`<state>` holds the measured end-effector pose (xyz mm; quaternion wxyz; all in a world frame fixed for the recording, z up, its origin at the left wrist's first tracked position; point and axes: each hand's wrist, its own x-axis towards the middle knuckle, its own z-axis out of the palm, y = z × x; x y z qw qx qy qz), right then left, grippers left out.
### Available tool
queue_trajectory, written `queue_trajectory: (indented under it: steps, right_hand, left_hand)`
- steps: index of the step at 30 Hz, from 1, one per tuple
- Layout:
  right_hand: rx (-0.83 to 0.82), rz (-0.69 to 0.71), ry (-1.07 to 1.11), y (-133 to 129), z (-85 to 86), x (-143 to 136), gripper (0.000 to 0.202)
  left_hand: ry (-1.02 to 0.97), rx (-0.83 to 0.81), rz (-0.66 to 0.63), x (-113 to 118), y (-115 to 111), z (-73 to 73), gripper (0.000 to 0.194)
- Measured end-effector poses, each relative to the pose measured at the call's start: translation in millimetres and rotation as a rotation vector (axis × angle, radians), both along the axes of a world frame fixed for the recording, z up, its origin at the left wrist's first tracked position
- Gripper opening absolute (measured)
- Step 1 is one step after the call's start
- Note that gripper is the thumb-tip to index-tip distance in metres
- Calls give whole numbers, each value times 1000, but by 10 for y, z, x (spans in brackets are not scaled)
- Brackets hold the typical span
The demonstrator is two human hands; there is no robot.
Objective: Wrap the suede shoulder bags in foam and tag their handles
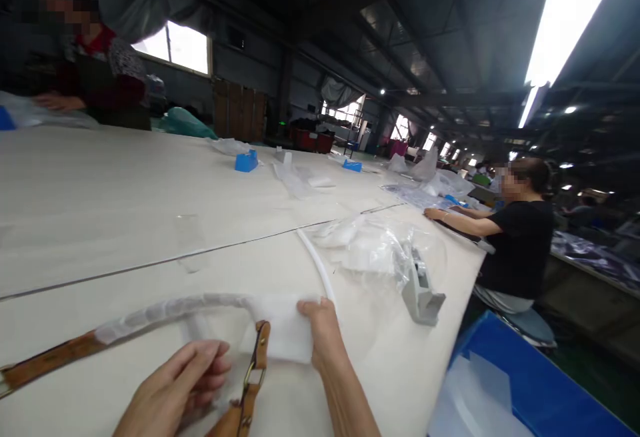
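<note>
A brown leather strap (55, 358) with metal buckles curves across the near part of the table, its middle stretch wrapped in translucent film (165, 311). The buckled end (256, 357) lies between my two hands. My left hand (175, 383) is beside that end with its fingers curled together; what they hold, if anything, is hidden. My right hand (325, 330) pinches the right edge of a white foam sheet (285, 327). A thin white strip (317, 263) runs up from just behind my right hand.
A grey tape dispenser (423, 293) stands at the right beside crumpled clear plastic bags (370, 243). Blue dispensers (246, 161) sit farther back. One person works at the right edge, another far left. A blue bin (540, 370) is lower right.
</note>
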<state>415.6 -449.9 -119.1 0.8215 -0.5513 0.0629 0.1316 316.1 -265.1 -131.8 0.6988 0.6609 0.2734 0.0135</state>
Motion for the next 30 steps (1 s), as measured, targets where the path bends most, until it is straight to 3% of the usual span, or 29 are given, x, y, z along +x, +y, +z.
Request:
queue_trajectory:
  steps: [3,5,8,10,12,14,17,20,23,26,30]
  right_hand:
    - [99,-234,-76,-127,-2,52,16]
    - [196,-350,-43,-201,-4,79,20]
    - [259,-374,47,-257,29,102,22]
    - [280,-341,60,-261,130,40,26]
    - [283,-274,47,-238,305,-136,32]
    - [270,-142,15,-162,498,-421,39]
    - [268,191,-15,91,642,-923,42]
    - [260,382,19,448,479,-1288,34]
    - [187,335,100,731,122,-1399,27]
    - [167,253,136,838,-168,-1355,28]
    - [172,208,138,828,-252,-1310,29]
  left_hand:
    - [-65,57,54,-74,-89,86,50]
    - [-96,88,63,-133,-181,286,49]
    - [-126,198,-12,-130,-151,688,46]
    - [-95,422,-82,-110,54,929,41]
    - [-4,650,-63,-119,373,1070,37]
    - [99,791,13,-163,724,1077,36]
    - [277,929,52,-267,1146,904,42]
    - [456,975,4,-370,1386,717,36]
    - [541,958,-56,-422,1523,675,26]
    - [483,860,-116,-444,1612,795,24]
    - [274,581,-197,-578,1624,1057,27]
